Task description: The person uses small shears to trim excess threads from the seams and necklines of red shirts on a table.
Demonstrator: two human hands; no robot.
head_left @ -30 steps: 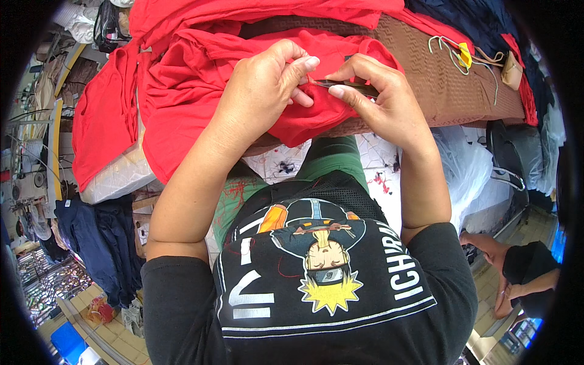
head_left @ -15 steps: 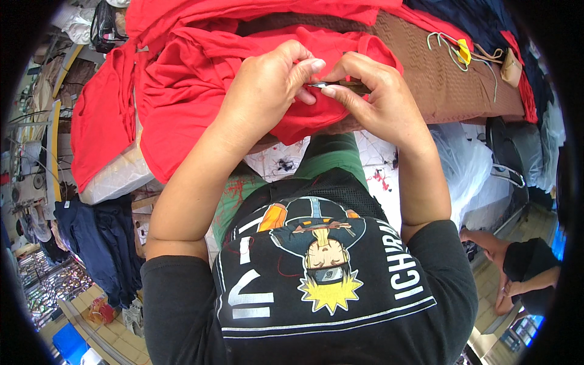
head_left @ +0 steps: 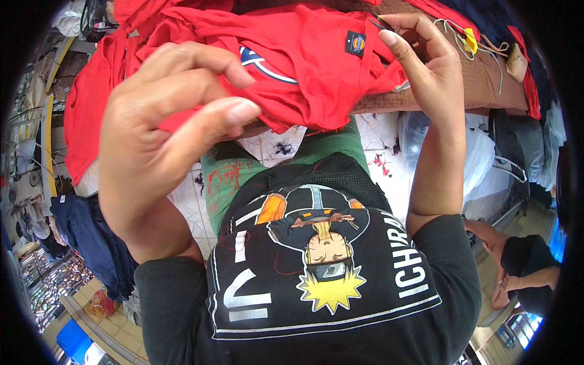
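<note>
A red garment lies spread before me, with a black square label and part of a navy and white print showing. My left hand is raised above its near left side, close to the camera. Its thumb lies over a curled finger in a pinch, the index finger apart; anything held there is too small to make out. By the garment's right edge, my right hand grips a slim dark tool between thumb and fingers. Most of that tool is hidden by the hand.
A brown textured cover lies under the garments, bearing cords with a yellow piece. Clear plastic bags stand at right. Dark blue clothes hang at left. Another person is at the far right.
My hands have separated. The left came back toward me and left, off the cloth; the right moved up and right with the tool. The garment now lies flatter, its label and print uncovered.
</note>
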